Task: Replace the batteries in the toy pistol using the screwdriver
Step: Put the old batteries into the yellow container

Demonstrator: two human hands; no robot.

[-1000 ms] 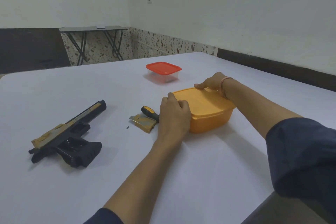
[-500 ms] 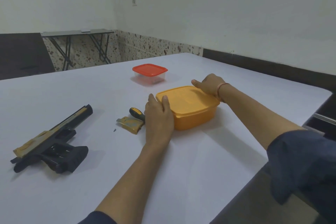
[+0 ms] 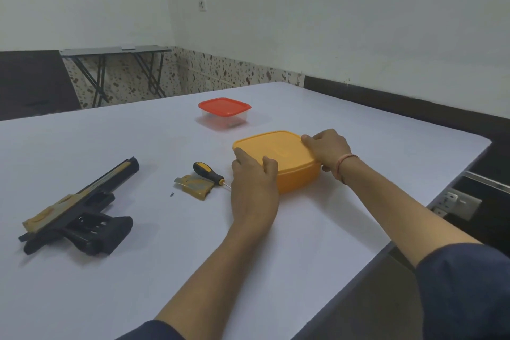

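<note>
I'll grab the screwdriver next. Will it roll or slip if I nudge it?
It would probably roll: the screwdriver has a rounded handle and lies flat on the smooth table, though the gold cover beside it may block one side. The black-and-yellow handle looks rubbery, so it is likely grippy. It is short, so probably light and stiff.

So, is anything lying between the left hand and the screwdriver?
Nothing visible. The screwdriver lies on the table just left of the left hand, tip pointing at it. The gold cover lies left of it, not between. That hand grips the orange box.
</note>
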